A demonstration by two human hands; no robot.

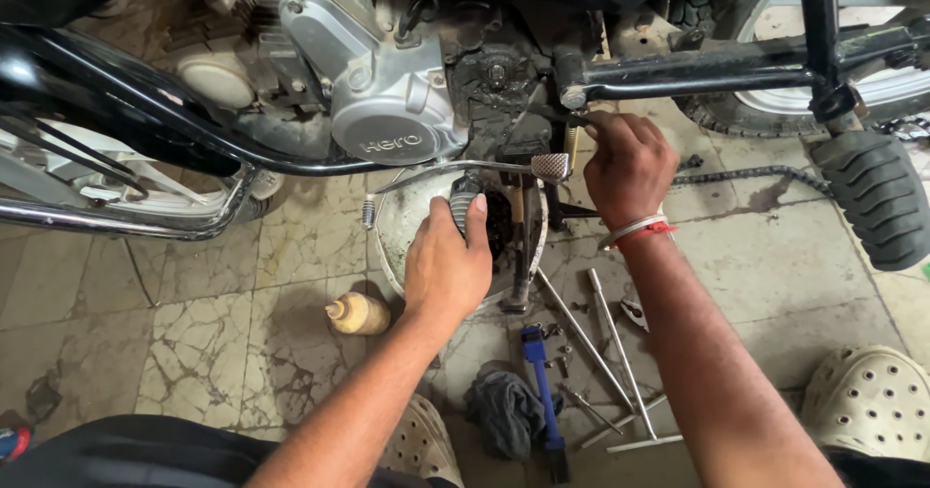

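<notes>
Clenched on the footpeg [465,197], your left hand [446,265]; your right hand [628,163], at two o'clock, pinches a spanner [572,114].

My left hand [448,267] reaches forward, fingers curled shut in a grip. My right hand [628,166], wrist banded, is raised higher, fingertips pinched together.

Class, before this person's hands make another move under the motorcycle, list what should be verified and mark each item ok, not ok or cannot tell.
1. Left hand grips the footrest rubber: ok.
2. Right hand is at the fastener by the frame tube: ok.
3. Tool seated on the fastener: cannot tell, fingers hide it.
4. Basin sits under the engine: ok.
5. Floor tidy: not ok; T-handle wrenches, rag and small bottle lie loose.
</notes>
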